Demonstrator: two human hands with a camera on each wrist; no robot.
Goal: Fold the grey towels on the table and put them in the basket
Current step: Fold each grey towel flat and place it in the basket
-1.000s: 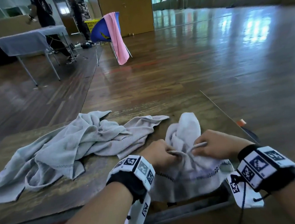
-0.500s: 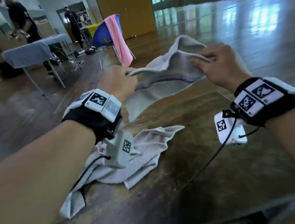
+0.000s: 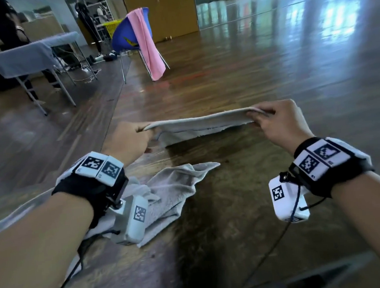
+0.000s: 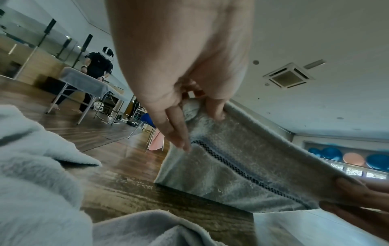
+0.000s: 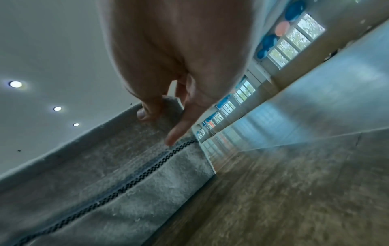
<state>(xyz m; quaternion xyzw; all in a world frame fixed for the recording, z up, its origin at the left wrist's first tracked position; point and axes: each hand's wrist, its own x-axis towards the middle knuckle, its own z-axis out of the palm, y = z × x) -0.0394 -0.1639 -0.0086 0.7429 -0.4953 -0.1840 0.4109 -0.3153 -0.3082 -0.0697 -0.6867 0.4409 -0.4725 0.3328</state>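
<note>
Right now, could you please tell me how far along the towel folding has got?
Done: nothing visibly; no folded towel shows, and no basket can be picked out near the table. In hand: the left hand and right hand pinch the top corners of one grey towel, stretched out for a first fold. Left: folding it, then the crumpled towel, then putting both in the basket.

Left arm (image 3: 44,244) hides much of the crumpled towel (image 3: 177,188). Held towel (image 3: 196,126) covers the table's (image 3: 225,221) far edge (lower hem unseen). Right-wrist view motion-blurred.
</note>
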